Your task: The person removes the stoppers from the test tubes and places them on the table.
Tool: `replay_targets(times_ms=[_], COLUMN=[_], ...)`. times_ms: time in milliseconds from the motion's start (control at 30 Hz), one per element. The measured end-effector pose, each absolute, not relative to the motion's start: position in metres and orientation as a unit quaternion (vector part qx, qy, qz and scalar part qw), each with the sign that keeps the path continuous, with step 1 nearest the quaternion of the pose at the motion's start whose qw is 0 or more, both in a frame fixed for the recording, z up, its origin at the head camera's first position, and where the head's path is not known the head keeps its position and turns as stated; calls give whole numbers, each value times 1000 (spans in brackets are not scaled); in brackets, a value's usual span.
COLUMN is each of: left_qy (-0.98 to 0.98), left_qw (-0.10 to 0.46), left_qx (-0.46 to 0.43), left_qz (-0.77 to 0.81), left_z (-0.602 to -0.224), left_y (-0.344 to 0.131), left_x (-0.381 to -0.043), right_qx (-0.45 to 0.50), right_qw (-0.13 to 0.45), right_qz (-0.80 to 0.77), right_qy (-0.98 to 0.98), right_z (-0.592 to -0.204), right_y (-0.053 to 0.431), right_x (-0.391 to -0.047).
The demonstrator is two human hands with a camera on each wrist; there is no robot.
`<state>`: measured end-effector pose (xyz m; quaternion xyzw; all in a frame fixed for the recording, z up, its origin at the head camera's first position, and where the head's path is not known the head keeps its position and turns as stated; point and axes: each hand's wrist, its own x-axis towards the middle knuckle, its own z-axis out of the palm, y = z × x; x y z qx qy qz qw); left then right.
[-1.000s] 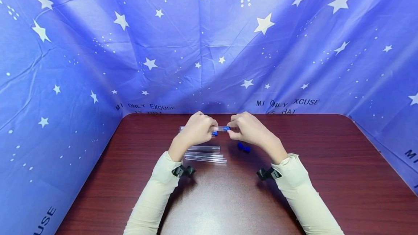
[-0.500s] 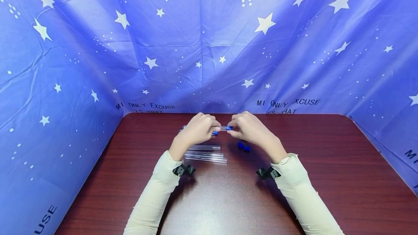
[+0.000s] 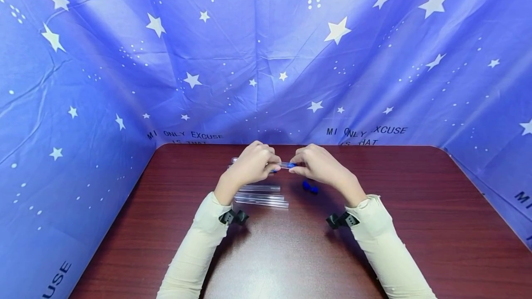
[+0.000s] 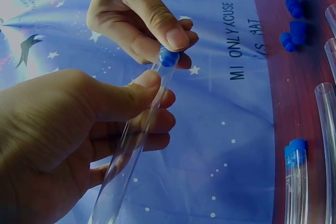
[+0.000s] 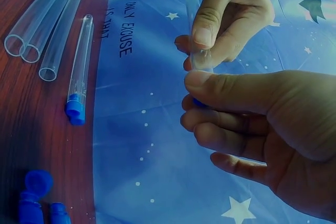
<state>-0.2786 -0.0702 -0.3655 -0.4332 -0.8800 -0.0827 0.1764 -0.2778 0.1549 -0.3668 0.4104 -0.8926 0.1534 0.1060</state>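
Note:
A clear test tube (image 4: 116,177) is held slanted above the table by my left hand (image 3: 254,163), between thumb and fingers. At its mouth sits a blue stopper (image 4: 168,57), pinched by the thumb and fingers of my right hand (image 3: 317,164). The stopper appears to be in the tube's mouth; in the right wrist view the right thumb and fingers mostly cover it. Beneath the left hand lie stoppered test tubes (image 5: 81,72) side by side, partly hidden in the head view.
Several unstoppered test tubes (image 3: 262,200) lie nearer on the dark red wooden table (image 3: 266,253). Loose blue stoppers (image 3: 310,188) rest below the right hand. A blue star-printed cloth (image 3: 257,59) hangs behind the table and along both sides.
Both hands stay nearly in place, still on the tube and stopper. The tube's stoppered end has dipped slightly, and more of the stopper is covered by the right fingers.

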Motion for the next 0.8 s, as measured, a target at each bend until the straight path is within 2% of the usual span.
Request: replay_targets(times_ms=[500, 800], left_qy=[-875, -876], left_qw=[185, 197], left_qx=[-439, -431], left_qz=[-85, -87], left_z=[-364, -366], left_y=[-69, -70], left_x=[-278, -278], right_qx=[397, 357], right_qw=[63, -1], right_qz=[191, 206], right_qy=[-896, -911], right_z=[-365, -364], right_y=[161, 161], right_x=[-280, -281])
